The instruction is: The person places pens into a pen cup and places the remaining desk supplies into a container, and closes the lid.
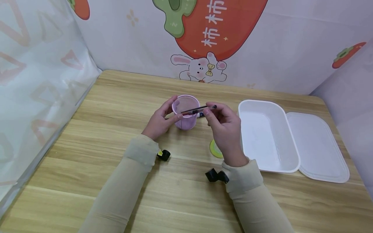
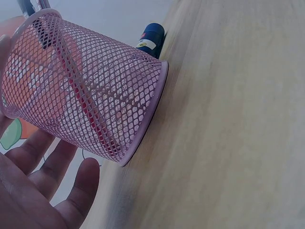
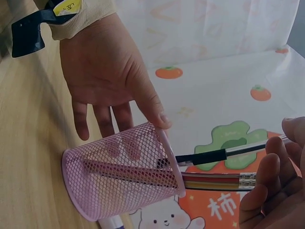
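A pink mesh pen cup (image 1: 186, 123) stands on the wooden table, held at its rim by my left hand (image 1: 159, 121), thumb on the near side and fingers round the far side. In the right wrist view several pencils (image 3: 219, 181) with metal ends lean inside the cup and stick out over its rim. My right hand (image 1: 224, 124) pinches a clear pen with a black grip (image 3: 202, 157) by its rear end. The pen's front end reaches past the cup's rim, its tip inside the mesh.
A marker with a blue cap (image 2: 151, 40) lies behind the cup. Partly under my right hand is a yellow-green round object (image 1: 215, 150). To the right stand a white plastic box (image 1: 263, 136) and its flat white lid (image 1: 320, 149). A printed cloth (image 1: 140, 42) hangs behind the table.
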Available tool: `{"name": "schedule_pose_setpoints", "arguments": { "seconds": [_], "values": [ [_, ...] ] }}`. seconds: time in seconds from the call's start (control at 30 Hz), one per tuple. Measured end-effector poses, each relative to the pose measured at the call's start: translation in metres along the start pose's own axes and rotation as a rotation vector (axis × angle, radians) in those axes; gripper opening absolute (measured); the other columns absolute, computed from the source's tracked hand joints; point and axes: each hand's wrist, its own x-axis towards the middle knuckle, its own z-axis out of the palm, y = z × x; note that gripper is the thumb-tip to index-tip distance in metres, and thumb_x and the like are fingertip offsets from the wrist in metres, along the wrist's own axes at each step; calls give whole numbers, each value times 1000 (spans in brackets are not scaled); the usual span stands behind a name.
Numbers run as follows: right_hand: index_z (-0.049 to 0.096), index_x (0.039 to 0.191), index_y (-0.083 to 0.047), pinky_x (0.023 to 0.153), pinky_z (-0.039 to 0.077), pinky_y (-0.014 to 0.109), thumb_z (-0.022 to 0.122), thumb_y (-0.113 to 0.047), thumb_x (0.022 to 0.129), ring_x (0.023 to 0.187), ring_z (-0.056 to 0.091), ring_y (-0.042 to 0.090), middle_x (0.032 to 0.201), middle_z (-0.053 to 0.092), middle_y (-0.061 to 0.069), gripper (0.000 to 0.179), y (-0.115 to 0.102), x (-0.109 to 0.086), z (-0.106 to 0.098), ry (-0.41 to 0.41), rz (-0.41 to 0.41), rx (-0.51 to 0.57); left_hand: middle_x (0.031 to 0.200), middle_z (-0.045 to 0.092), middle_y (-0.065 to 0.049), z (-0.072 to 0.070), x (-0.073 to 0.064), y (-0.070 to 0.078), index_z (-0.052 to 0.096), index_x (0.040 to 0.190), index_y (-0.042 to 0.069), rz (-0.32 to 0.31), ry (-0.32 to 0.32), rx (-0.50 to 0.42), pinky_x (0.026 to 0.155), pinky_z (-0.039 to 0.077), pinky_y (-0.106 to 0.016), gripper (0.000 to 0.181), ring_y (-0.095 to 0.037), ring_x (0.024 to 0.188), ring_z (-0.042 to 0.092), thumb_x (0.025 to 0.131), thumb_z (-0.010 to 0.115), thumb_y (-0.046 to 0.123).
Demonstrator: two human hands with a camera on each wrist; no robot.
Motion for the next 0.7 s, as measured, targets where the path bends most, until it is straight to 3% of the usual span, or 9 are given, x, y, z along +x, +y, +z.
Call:
{"name": "schedule_pose_setpoints", "arguments": {
  "seconds": [0.13,0.33,0.7],
  "values": [
    [66,102,3,48,41,20,66,-5,86,57,47,16,79,61,3,18,-1,0,1,-2,-2,11,144,39,6,-1,-3,9,30,145,36,-18,-13,-24,101,38,-41,71,-13,124,44,84,67,39],
    [62,100,12,47,38,18,63,2,86,56,45,12,76,59,1,17,-19,0,3,-12,-2,18,146,37,-5,-2,-11,28,28,147,25,-14,-36,-39,102,35,-46,68,-25,128,41,89,65,26],
    [64,99,9,49,41,18,63,-1,87,57,46,13,74,58,8,16,-24,0,3,-20,11,-13,145,37,-6,-2,-13,32,27,147,25,-28,-36,-34,103,35,-44,70,-26,128,41,88,65,29]
  ]
}}
